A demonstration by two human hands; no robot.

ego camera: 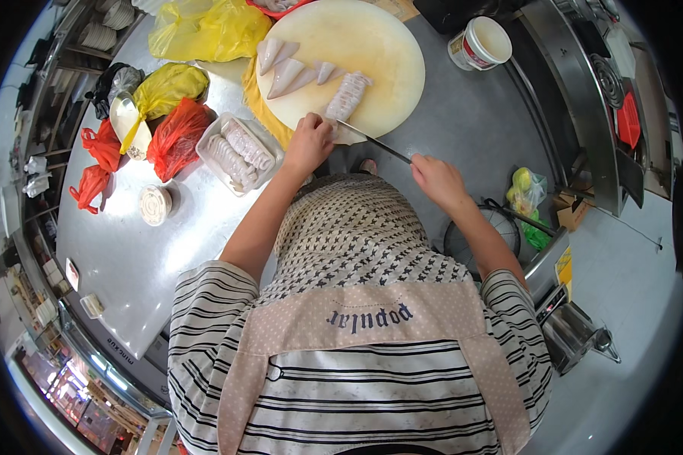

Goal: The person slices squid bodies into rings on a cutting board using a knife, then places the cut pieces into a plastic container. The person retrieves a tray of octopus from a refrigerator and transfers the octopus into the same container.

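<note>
On the thick round cutting board (387, 62), a scored piece of squid (349, 95) lies near the front edge, its surface crossed by close cuts. My left hand (312, 142) has its fingertips bunched at the board's front rim, on a thin pale flap of squid (348, 135). My right hand (437, 181) grips the handle of a knife (382, 145), whose tip reaches that flap beside my left fingers. Several smooth, pointed squid pieces (289, 78) lie on the board's left side. Left of my left forearm, a white plastic tray (206, 149) holds scored squid rolls (245, 147).
Yellow (210, 31) and red plastic bags (177, 139) stand on the steel table (205, 227) at left. A lidded tub (155, 205) sits nearer me. A white bucket (488, 41) stands right of the board. A floor fan (481, 233) is under my right forearm.
</note>
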